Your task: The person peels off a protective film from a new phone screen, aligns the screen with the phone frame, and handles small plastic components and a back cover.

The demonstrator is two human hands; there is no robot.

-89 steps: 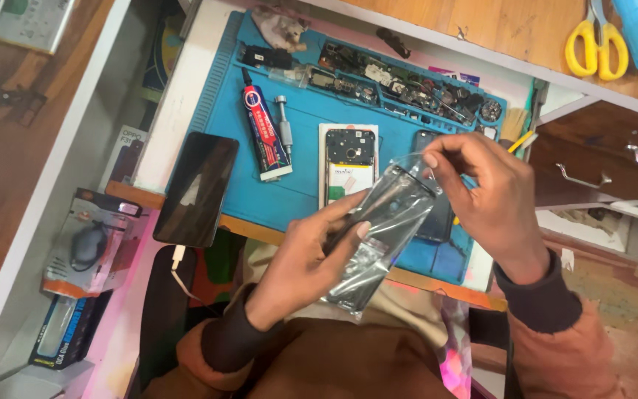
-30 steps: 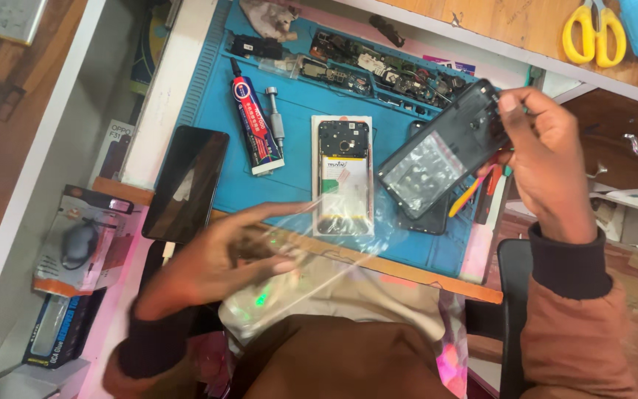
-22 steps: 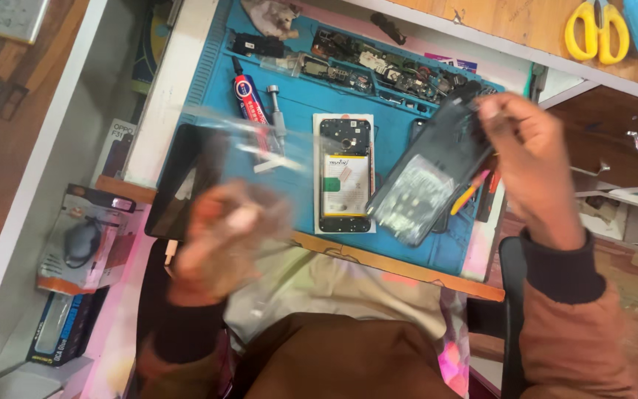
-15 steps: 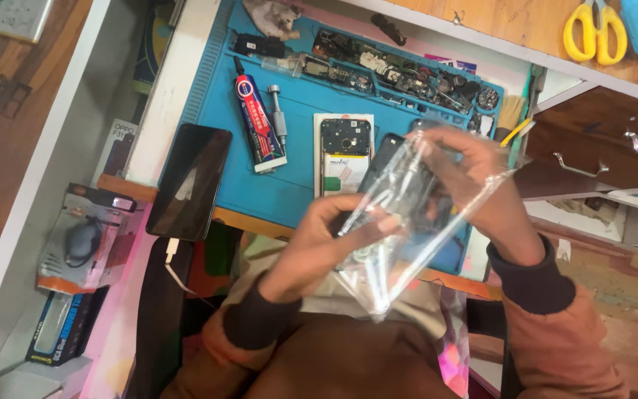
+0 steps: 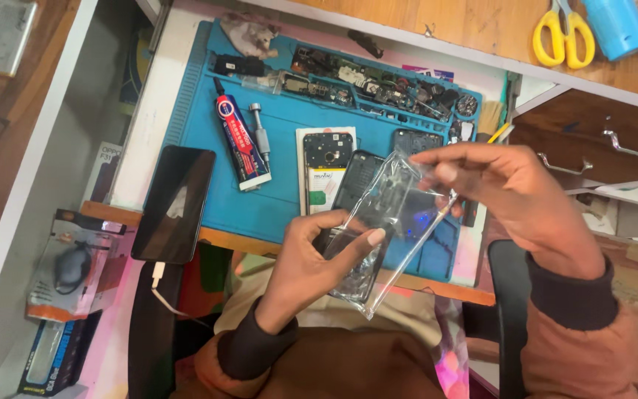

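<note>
Where the bench meets its left edge, a boxed item with a dark round object lies lower down, and a dark phone rests face up with a white cable plugged into its near end. Just right of the phone, a blue work mat carries a red and blue glue tube beside a small metal tool, with a tray of loose phone parts along the mat's far side. An opened phone body lies near the mat's middle. Over the mat's near edge, the left hand grips the lower part of a clear plastic bag, thumb and fingers pressed onto it from either side; a dark phone part shows at the bag, though whether it is inside or behind cannot be told. Further right, the right hand pinches the bag's upper edge between thumb and fingers. At the far right, yellow scissors and a blue cup sit on a wooden surface.
</note>
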